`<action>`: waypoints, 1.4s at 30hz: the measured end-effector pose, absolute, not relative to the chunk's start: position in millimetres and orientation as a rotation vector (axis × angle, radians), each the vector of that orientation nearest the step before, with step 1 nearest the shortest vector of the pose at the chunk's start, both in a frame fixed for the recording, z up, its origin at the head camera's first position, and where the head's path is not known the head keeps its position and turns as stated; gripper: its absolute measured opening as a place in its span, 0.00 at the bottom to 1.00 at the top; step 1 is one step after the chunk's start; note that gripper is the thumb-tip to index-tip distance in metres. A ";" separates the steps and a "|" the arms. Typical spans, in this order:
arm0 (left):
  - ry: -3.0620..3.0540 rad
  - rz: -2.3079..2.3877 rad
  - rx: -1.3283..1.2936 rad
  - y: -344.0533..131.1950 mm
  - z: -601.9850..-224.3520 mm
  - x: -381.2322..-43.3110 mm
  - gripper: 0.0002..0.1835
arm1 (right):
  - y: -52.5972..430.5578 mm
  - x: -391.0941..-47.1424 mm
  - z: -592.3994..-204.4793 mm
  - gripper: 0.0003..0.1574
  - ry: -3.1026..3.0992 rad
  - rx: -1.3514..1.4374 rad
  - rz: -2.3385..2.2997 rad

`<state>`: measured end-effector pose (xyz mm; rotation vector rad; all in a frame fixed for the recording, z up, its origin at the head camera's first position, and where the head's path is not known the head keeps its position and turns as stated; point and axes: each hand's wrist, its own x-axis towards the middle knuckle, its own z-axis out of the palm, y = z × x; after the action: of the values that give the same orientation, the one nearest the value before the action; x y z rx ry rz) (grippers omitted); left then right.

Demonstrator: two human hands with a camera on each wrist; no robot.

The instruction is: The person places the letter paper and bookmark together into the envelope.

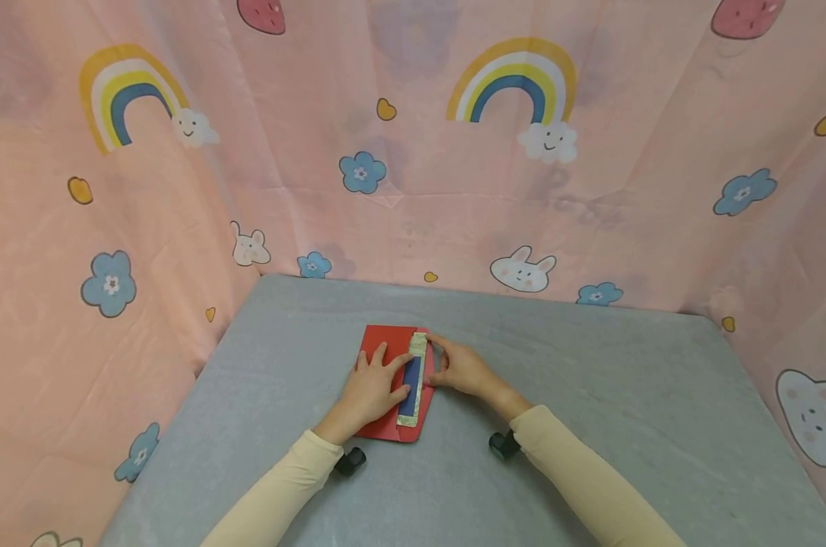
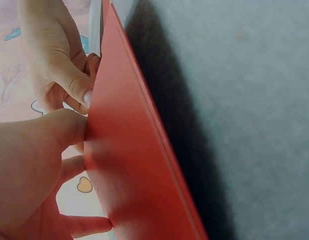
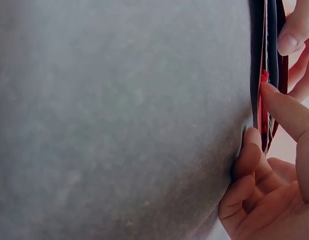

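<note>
A red envelope (image 1: 389, 340) lies on the grey table, its rounded flap (image 1: 422, 410) toward the right. Along the flap side runs a long strip (image 1: 413, 387), blue in the middle with a pale, patterned border. My left hand (image 1: 371, 386) rests on the envelope with fingers spread, its thumb and index finger reaching the strip. At the right edge, my right hand (image 1: 463, 369) holds the flap with thumb and curled fingers; the right wrist view shows the thumb (image 3: 279, 102) against a thin red edge. The envelope's red side (image 2: 129, 140) fills the middle of the left wrist view.
The grey table (image 1: 590, 425) extends around the envelope on all sides. Behind and beside it hangs a pink curtain (image 1: 419, 228) printed with rainbows, flowers and rabbits. A dark wrist camera (image 1: 503, 445) sits under the right sleeve, another camera (image 1: 351, 461) under the left.
</note>
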<state>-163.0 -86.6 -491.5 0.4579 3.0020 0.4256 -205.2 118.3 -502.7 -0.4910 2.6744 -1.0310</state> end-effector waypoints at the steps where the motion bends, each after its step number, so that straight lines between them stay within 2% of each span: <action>1: 3.003 0.421 0.458 -86.5 -491.5 -163.0 0.31 | 118.1 -205.0 -502.0 0.54 2.676 -0.492 -1.023; 42: 3.012 0.453 0.484 -88.2 -490.8 -161.4 0.30 | 105.4 -206.3 -496.2 0.55 2.744 -0.486 -0.864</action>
<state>-161.4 -88.2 -490.8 0.4838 3.0116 0.4530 -206.3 105.4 -496.2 -0.4863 2.7440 -0.8640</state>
